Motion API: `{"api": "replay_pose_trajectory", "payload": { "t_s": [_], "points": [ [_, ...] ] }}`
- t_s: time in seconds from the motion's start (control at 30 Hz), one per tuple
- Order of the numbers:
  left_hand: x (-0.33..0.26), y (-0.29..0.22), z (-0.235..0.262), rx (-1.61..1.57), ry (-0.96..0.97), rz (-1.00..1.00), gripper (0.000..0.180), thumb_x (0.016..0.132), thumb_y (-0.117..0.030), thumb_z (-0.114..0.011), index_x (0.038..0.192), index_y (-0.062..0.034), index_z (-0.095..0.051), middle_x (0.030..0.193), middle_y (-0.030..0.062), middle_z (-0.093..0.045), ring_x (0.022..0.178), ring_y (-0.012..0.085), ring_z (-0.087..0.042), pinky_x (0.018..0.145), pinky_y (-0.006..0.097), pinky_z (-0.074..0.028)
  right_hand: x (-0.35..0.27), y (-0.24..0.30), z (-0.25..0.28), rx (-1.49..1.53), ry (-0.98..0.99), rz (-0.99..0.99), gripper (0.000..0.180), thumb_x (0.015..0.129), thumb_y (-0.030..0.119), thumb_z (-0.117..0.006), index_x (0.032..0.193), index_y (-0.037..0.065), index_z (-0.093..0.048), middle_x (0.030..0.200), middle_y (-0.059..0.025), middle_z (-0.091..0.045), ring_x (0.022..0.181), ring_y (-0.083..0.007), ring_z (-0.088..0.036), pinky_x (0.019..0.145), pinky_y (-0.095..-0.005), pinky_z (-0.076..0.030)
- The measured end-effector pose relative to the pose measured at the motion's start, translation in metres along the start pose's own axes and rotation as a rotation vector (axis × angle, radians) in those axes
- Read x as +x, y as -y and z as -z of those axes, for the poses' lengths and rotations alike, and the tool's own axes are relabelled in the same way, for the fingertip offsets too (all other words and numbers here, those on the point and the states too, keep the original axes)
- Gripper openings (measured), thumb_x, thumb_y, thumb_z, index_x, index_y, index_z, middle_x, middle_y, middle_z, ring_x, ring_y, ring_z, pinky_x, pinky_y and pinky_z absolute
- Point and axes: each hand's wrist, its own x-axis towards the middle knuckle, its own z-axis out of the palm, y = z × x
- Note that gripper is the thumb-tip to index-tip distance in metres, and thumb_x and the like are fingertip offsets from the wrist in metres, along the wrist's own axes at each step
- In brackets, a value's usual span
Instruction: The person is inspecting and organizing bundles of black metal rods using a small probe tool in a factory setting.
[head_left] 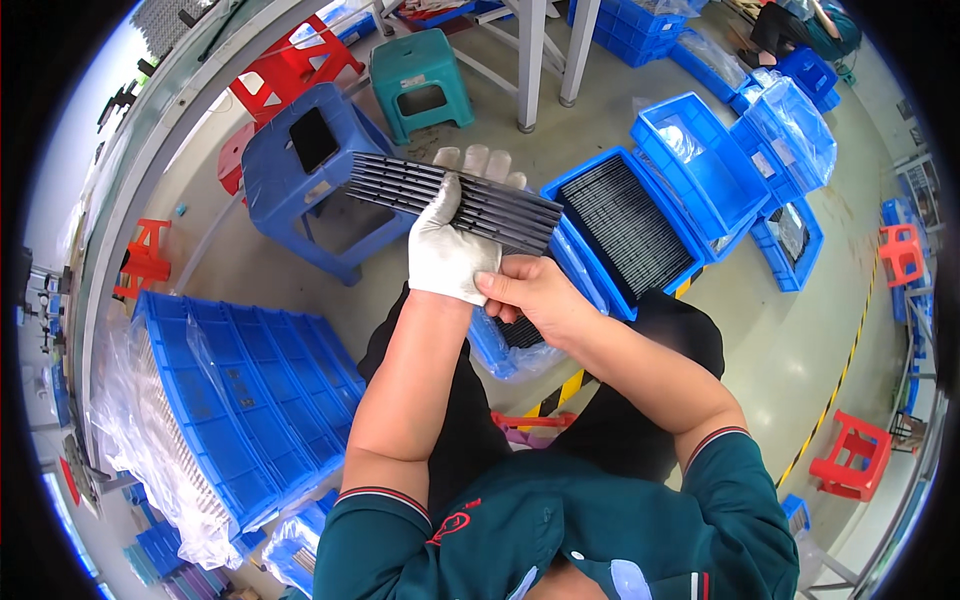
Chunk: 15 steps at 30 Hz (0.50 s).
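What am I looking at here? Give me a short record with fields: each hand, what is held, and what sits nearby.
left hand: white-gloved left hand, gripping the long black slatted plastic grille
right hand: bare right hand, fingers at the glove's cuff
nearby right: open blue plastic crate filled with black slatted parts
nearby ahead: blue plastic stool
nearby left: stack of blue crates

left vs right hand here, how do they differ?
The left hand wears a white glove; the right hand is bare. The left hand wraps around the black slatted panel with fingers over its far edge; the right hand sits lower, at the panel's near end. Both come from short teal sleeves.
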Motion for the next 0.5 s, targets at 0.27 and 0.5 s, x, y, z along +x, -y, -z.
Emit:
{"api": "replay_pose_trajectory", "payload": {
  "t_s": [0.27,0.5],
  "points": [
    [0.002,-0.009,-0.006,-0.021,0.016,-0.003,0.022,0.094,-0.019,-0.054,0.115,-0.0136,-0.053,0.12,0.0101,-0.056,0.12,0.0343,-0.051,0.102,0.054,-0.041,-0.005,-0.005,-0.007,-0.048,0.018,0.162,0.015,0.092,0.016,-0.063,0.088,0.001,-0.064,0.077,-0.003,-0.063,0.065,-0.0062,-0.054,0.062,-0.0202,-0.046],
    [0.015,-0.03,0.014,-0.09,0.12,-0.014,0.021,0.095,-0.015,-0.051,0.115,-0.0116,-0.052,0.12,0.0152,-0.057,0.118,0.0389,-0.052,0.101,0.06,-0.04,-0.018,0.009,0.011,-0.043,-0.157,0.163,0.018,0.089,0.013,-0.063,0.1,-0.001,-0.066,0.082,-0.0046,-0.065,0.069,-0.0082,-0.058,0.065,-0.0209,-0.047]
  ]
}}
